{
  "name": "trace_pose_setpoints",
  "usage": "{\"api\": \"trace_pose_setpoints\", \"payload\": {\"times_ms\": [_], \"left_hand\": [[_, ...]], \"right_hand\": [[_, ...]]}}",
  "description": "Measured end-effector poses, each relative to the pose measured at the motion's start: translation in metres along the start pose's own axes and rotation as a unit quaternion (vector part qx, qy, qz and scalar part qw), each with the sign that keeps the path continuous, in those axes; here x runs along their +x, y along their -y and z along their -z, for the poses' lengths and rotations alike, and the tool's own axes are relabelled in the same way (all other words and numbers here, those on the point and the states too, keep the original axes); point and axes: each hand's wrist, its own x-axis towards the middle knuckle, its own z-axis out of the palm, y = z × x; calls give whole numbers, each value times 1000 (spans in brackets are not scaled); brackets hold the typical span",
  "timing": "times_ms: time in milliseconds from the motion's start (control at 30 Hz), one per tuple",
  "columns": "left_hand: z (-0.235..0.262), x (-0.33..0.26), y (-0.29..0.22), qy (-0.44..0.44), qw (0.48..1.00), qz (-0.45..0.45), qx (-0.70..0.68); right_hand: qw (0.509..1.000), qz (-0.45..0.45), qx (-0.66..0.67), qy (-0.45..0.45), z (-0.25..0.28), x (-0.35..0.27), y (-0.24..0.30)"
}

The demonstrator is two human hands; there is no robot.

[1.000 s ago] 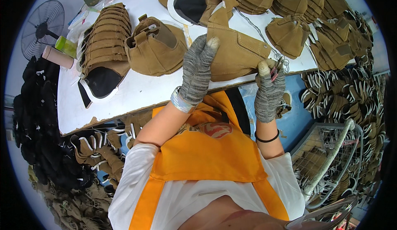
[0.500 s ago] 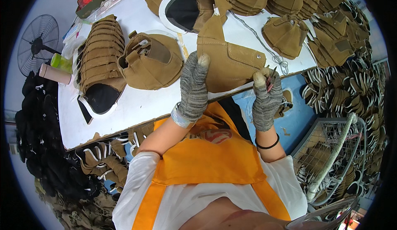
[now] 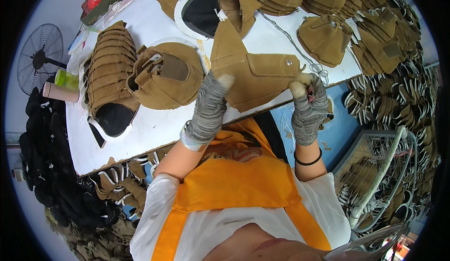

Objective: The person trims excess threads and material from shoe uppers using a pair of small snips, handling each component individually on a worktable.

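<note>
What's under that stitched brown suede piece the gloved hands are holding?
The white tabletop shows past the stitched brown suede piece, but whatever lies directly beneath is covered. Part of the gray-gloved left hand seems hidden behind it too.

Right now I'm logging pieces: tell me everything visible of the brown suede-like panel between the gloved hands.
The brown suede-like panel has a stitched overlay, a round silvery fastener near its right end and a pointed strip rising at upper left. It lies open across the white tabletop's front edge; contact beneath is unclear. The grey-gloved left hand holds its left side, the right hand its right end.
</note>
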Motion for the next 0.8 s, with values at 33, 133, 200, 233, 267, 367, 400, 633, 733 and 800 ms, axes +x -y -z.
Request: {"api": "trace_pose_setpoints", "payload": {"times_ms": [33, 133, 200, 233, 267, 367, 400, 633, 733, 800], "left_hand": [[2, -1, -2, 7, 999, 30, -31], [-3, -4, -14, 26, 990, 56, -130], [3, -5, -6, 58, 998, -36, 0], [4, -4, -4, 58, 998, -36, 11], [5, -4, -3, 54, 998, -38, 20], [1, 0, -8, 13, 996, 28, -80], [0, 2, -10, 20, 996, 15, -88], [-7, 16, 2, 36, 993, -97, -52], [4, 19, 9, 45, 988, -141, 40], [-1, 18, 13, 61, 987, -137, -55]], "right_hand": [[999, 20, -26, 26, 6, -1, -5], [981, 144, -123, 45, 14, -3, -17], [973, 170, -149, 45, 19, -4, -27], [976, 162, -132, 66, 19, -2, -23], [977, 156, -114, 91, 19, 4, -14], [980, 145, -102, 88, 16, 3, -9], [981, 149, -96, 75, 13, -1, -13], [997, 22, 40, 61, 25, 0, -20], [998, 18, 66, 1, 38, 13, -24], [996, 29, 48, 71, 41, 25, -16]]}}
